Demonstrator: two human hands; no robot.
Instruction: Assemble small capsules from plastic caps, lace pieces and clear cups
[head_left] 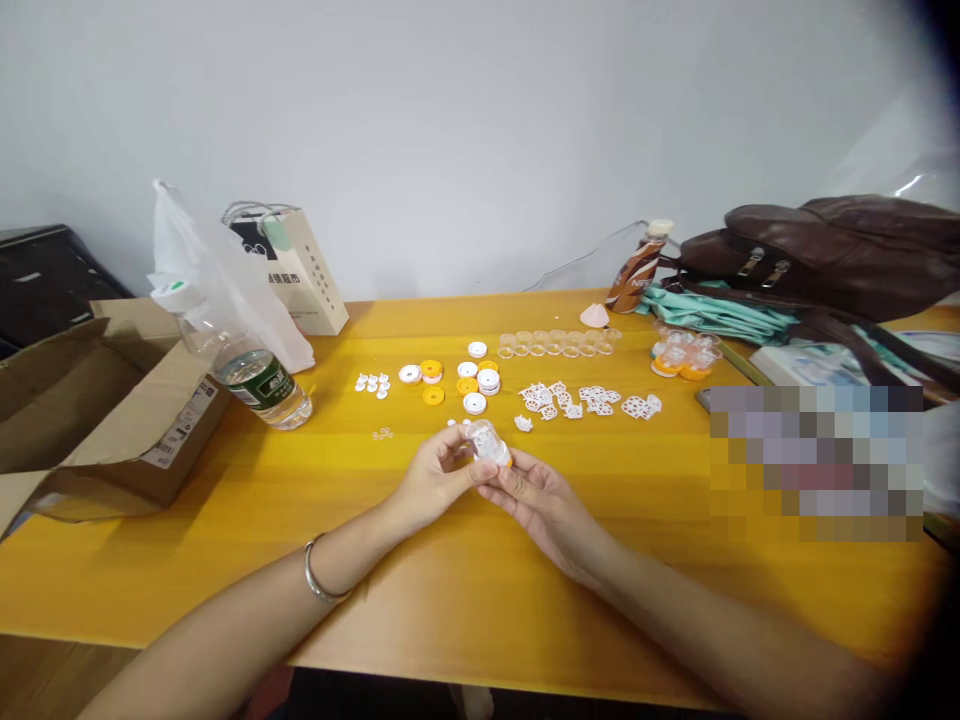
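Observation:
Both hands meet over the middle of the table around a small clear plastic cup point(481, 436) with white parts inside and a white and orange base. My left hand point(442, 472) grips its clear side, thumb at the front. My right hand point(536, 497) pinches the base from the right. Beyond them lie white and yellow round discs point(475, 403), some stacked. To the right are white openwork pieces point(541, 398), with a row of clear cups point(555, 344) behind. Small white knobs point(372, 384) and tiny clear rings point(383, 434) lie to the left.
At left are an open cardboard box point(169, 440), a water bottle point(262, 385) and a paper bag point(319, 275). Toward the right stand a brown drink bottle point(637, 268), a cluster of clear-topped assembled pieces point(682, 355) and a brown leather bag point(840, 250). A pink cone point(595, 315) sits near the back.

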